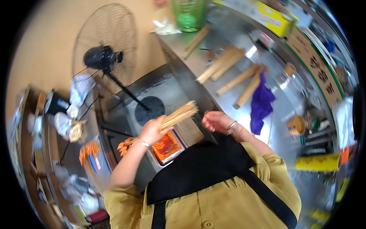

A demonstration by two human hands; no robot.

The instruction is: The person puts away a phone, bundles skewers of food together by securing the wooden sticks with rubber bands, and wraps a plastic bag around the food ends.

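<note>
My left hand [152,131] is wrapped round a bundle of wooden skewers [181,114]. The bare stick ends point up and right, and orange-red food [125,146] shows at the other end, beyond my wrist. Below the bundle sits a tray of red-orange sauce [166,147], beside a wooden board [189,131]. To the right of the bundle, apart from it, is my right hand [216,121], its fingers curled; a small thing at the fingertips is too blurred to name.
A black fan [100,57] stands at the back left. On the metal counter [232,36] lie several bundles of sticks [221,65] and a purple cloth [262,105]. More orange skewers [89,152] stand at the left. Shelves [28,133] line the far left.
</note>
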